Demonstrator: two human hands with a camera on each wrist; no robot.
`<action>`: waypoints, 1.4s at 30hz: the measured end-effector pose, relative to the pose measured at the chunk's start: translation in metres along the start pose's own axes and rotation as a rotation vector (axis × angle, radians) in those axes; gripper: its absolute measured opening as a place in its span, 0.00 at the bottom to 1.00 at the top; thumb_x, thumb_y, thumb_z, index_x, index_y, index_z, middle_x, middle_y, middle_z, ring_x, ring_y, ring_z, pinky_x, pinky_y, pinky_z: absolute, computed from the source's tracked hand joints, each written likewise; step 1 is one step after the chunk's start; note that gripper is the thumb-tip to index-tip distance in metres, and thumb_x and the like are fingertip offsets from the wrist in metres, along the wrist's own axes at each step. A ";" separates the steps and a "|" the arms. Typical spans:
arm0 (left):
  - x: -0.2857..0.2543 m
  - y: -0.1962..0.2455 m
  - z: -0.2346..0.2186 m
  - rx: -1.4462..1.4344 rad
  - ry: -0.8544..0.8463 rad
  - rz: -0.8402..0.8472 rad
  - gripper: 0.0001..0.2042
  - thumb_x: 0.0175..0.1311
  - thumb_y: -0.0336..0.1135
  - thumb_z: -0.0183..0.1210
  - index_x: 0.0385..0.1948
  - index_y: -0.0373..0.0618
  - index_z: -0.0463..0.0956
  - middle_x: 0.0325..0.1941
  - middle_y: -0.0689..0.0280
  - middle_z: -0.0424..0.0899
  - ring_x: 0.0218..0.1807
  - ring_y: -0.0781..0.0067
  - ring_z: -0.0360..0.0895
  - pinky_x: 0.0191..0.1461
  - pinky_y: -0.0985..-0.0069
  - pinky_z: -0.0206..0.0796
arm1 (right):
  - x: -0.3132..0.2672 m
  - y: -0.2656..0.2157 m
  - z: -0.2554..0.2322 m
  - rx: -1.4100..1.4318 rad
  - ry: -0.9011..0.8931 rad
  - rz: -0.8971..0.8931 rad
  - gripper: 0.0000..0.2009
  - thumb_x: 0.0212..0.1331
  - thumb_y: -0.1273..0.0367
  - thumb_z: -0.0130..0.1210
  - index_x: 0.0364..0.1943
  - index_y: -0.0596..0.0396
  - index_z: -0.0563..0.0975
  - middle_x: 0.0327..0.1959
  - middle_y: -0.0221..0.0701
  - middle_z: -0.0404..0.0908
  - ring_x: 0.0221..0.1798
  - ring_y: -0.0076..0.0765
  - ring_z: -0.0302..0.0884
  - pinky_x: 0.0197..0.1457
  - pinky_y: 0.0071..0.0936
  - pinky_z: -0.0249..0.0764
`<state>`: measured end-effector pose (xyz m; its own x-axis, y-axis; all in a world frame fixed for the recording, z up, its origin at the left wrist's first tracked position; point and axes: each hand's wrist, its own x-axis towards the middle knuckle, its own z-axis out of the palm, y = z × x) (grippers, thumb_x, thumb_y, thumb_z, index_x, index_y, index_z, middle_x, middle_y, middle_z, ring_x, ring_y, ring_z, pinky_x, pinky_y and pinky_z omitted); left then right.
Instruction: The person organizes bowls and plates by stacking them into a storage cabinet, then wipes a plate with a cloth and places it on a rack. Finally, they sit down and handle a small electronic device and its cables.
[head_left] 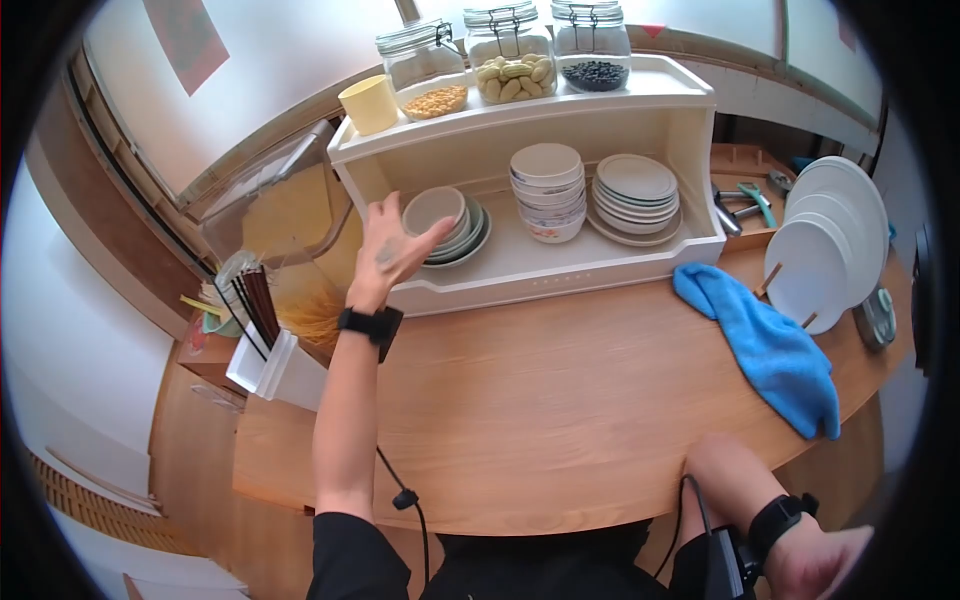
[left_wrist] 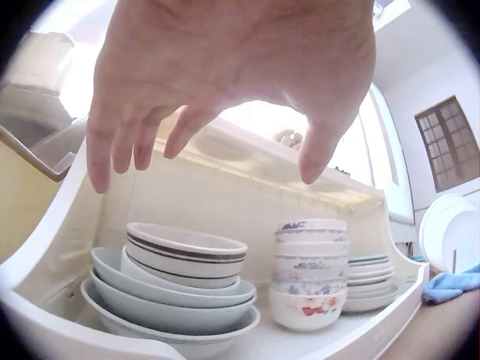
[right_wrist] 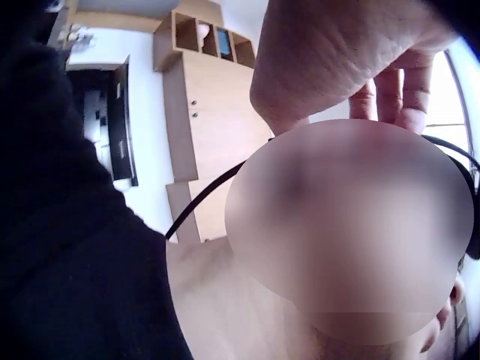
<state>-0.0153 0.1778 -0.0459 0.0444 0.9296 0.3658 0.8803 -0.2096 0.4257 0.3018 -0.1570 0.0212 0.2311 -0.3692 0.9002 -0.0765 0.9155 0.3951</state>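
My left hand (head_left: 392,250) reaches over the left end of the white shelf (head_left: 560,290), fingers spread and thumb held apart. Just beneath and beyond it is a stack of bowls (left_wrist: 184,259): white ones with dark rings on top, wider pale green ones below. In the left wrist view, air shows between the fingertips (left_wrist: 99,176) and the top bowl's rim. To the right stand a stack of flower-patterned bowls (head_left: 549,200) and a stack of small plates (head_left: 637,190). My right hand (head_left: 815,562) is held off the table at the lower right, fingers loose, with nothing visible in it.
Glass jars (head_left: 511,60) and a yellow cup (head_left: 369,104) line the shelf top. A white holder (head_left: 285,370) with chopsticks stands at the left. On the right are a blue cloth (head_left: 765,350), upright white plates (head_left: 830,240) and a wooden tray (head_left: 745,160) with utensils.
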 end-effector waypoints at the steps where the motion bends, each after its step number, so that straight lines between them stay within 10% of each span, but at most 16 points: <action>1: -0.009 0.002 -0.002 -0.060 0.066 0.026 0.51 0.52 0.67 0.65 0.68 0.29 0.62 0.69 0.41 0.65 0.71 0.41 0.65 0.71 0.58 0.63 | 0.001 0.006 0.003 -0.020 0.051 -0.027 0.08 0.52 0.78 0.62 0.28 0.49 0.75 0.23 0.16 0.79 0.20 0.14 0.74 0.25 0.11 0.70; 6: -0.038 0.004 -0.009 -0.242 0.179 0.098 0.42 0.56 0.57 0.69 0.61 0.24 0.69 0.63 0.42 0.71 0.66 0.47 0.70 0.70 0.61 0.63 | 0.003 0.034 0.010 0.390 -0.166 0.464 0.06 0.58 0.78 0.58 0.28 0.49 0.78 0.27 0.19 0.81 0.19 0.19 0.75 0.25 0.16 0.71; 42: -0.042 -0.010 0.001 -0.332 0.179 0.110 0.29 0.62 0.52 0.67 0.55 0.37 0.77 0.63 0.53 0.73 0.65 0.57 0.72 0.63 0.58 0.71 | -0.009 0.005 -0.029 -0.022 -0.315 0.026 0.05 0.65 0.69 0.54 0.34 0.49 0.81 0.22 0.16 0.76 0.18 0.15 0.70 0.24 0.13 0.65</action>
<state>-0.0257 0.1408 -0.0666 0.0214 0.8349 0.5500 0.6729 -0.4189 0.6097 0.3277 -0.1438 0.0095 -0.0831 -0.3741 0.9236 -0.0564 0.9271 0.3705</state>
